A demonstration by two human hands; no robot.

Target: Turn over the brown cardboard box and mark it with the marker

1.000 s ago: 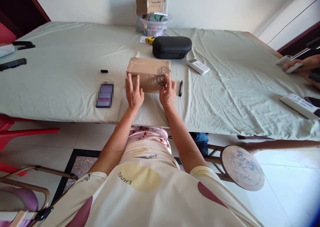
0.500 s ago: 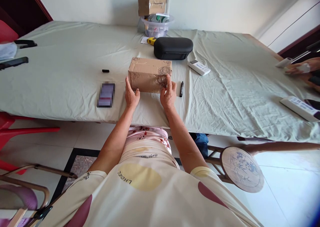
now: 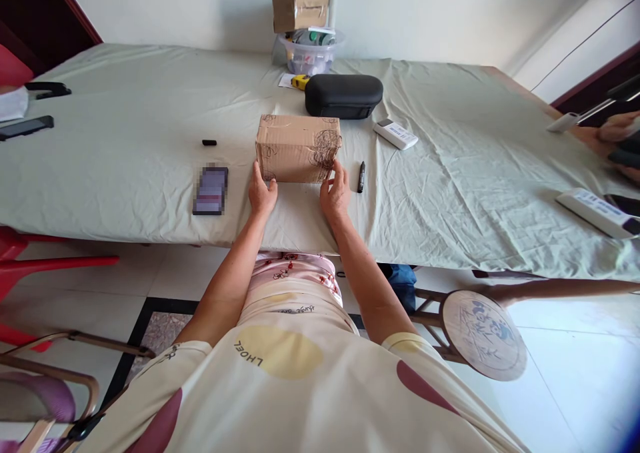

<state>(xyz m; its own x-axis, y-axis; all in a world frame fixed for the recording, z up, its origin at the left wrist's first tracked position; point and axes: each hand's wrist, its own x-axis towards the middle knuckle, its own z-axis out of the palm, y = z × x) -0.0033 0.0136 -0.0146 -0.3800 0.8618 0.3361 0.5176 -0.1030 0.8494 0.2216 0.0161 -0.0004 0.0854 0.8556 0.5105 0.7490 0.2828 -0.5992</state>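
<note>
A brown cardboard box (image 3: 295,158) with black scribbled loops at its corners sits on the cloth in front of me. My left hand (image 3: 263,192) is against its lower left corner, fingers along the side and thumb near the bottom front edge. At the lower right corner, my right hand (image 3: 337,192) holds the box, fingers along the side and thumb in front. Some fingertips are hidden by the box. A black marker (image 3: 361,177) without its cap lies just right of my right hand. Left of my left hand is a phone (image 3: 211,190) with a blurred screen; a black cap (image 3: 209,142) lies beyond it.
On the cloth-covered table (image 3: 450,193) a black hard case (image 3: 343,96) stands behind the box. Nearby are a white device (image 3: 396,134), a yellow tape measure (image 3: 301,82) and a filled plastic tub (image 3: 311,56) under another carton (image 3: 301,8). Another person's hand (image 3: 620,128) shows at far right.
My right hand has slid slightly down the box's right corner, its fingers now lower on the side. The box stays nearly in place. The other person's hand at far right has shifted.
</note>
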